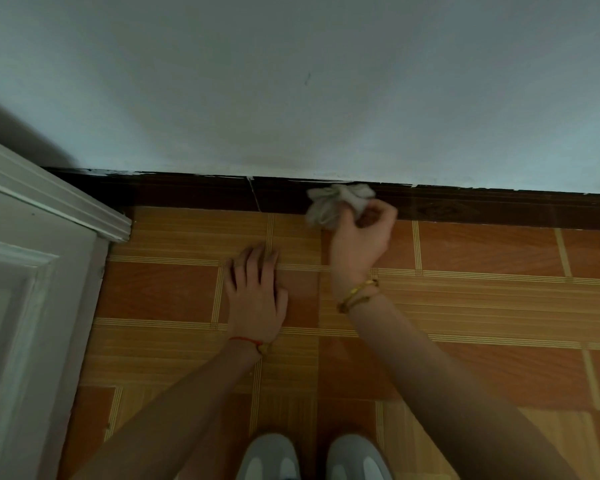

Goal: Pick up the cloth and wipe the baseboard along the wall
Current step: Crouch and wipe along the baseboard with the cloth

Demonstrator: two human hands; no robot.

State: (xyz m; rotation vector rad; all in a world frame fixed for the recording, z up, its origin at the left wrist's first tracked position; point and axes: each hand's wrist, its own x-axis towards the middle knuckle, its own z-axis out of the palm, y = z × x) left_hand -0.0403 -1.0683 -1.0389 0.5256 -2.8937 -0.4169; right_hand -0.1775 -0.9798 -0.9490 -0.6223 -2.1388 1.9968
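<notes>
Cloth (pixel 336 204), bunched in right hand (pixel 361 237), presses baseboard (pixel 187 194) approx. mid-wall, left hand (pixel 255 292) flat on floor (pixel 482 306) w/ nothing held; pickup done, wiping apparently underway, w/ lengths both sides maybe left.

Home interior, room edge at floor level. Evidence: pale painted wall (pixel 291 81) far side, dark brown baseboard (pixel 187 194) with chipped paint along its foot, wood-pattern floor tiles (pixel 482 247) in orange and tan, white panelled door (pixel 25 289) with moulded frame at left. Domestic finish throughout.
</notes>
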